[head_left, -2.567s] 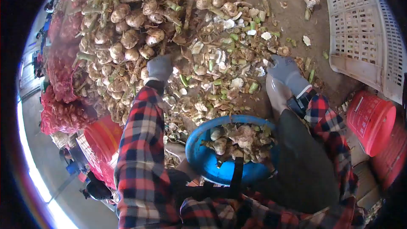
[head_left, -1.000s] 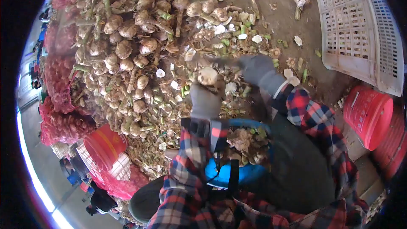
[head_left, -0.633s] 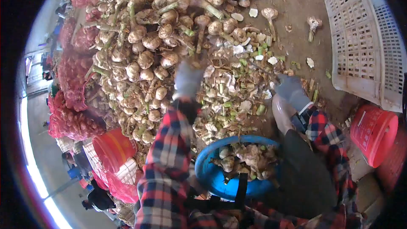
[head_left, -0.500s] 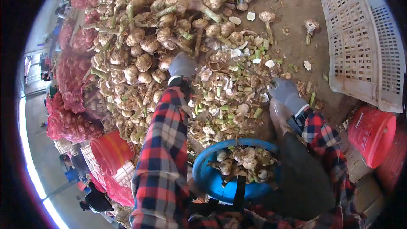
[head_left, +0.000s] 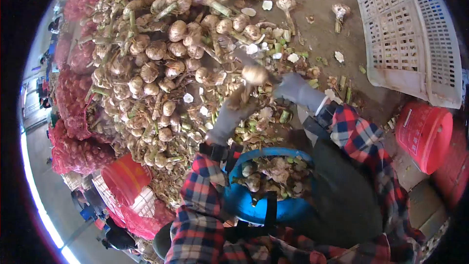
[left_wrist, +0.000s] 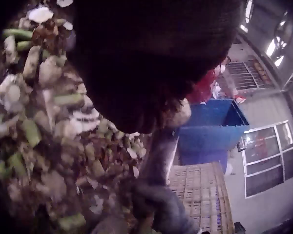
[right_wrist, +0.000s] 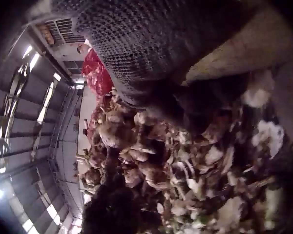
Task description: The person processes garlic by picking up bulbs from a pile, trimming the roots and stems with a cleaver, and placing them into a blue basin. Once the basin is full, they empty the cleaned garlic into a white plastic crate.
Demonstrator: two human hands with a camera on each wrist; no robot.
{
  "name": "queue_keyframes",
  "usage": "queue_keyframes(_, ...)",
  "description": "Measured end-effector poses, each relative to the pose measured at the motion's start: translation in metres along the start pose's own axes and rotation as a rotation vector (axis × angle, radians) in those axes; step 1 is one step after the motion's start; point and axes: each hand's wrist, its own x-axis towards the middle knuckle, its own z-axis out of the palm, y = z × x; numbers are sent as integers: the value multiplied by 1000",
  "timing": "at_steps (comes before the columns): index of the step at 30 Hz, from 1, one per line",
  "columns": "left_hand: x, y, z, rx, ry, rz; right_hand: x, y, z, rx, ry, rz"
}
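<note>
In the head view my left hand (head_left: 232,117), in a grey glove, grips a garlic bulb (head_left: 255,75) by its stalk; the bulb is blurred and faces up and right. My gloved right hand (head_left: 297,89) holds a knife whose blurred blade (head_left: 246,59) lies right at the bulb. The left wrist view shows the knife's blade (left_wrist: 158,155) reaching up from the right hand (left_wrist: 158,207) toward the pale bulb (left_wrist: 181,114). In the right wrist view a wooden handle (right_wrist: 244,51) shows under the glove. A blue basin (head_left: 244,203) with garlic trimmings (head_left: 281,171) stands close to my body.
A large heap of stalked garlic (head_left: 156,49) spreads at the upper left, with cut stalks and peelings on the ground before me. A white plastic crate (head_left: 395,34) and a red bucket (head_left: 422,134) stand right. Red mesh sacks (head_left: 78,151) and another red bucket (head_left: 126,178) lie left.
My left hand has come back from the heap toward the right hand, now with a garlic bulb in it. The right hand has lifted the knife to the bulb.
</note>
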Motion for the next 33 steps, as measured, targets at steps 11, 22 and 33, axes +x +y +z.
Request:
queue_keyframes(11,34,-63,-47,768,-57,240,-65,-44,6,-516,361,-567)
queue_keyframes(22,18,-35,-21,860,-67,486,-60,-38,1,-611,298,-471)
queue_keyframes(33,3,19,32,257,120,448,-48,-6,-31,335,151,11)
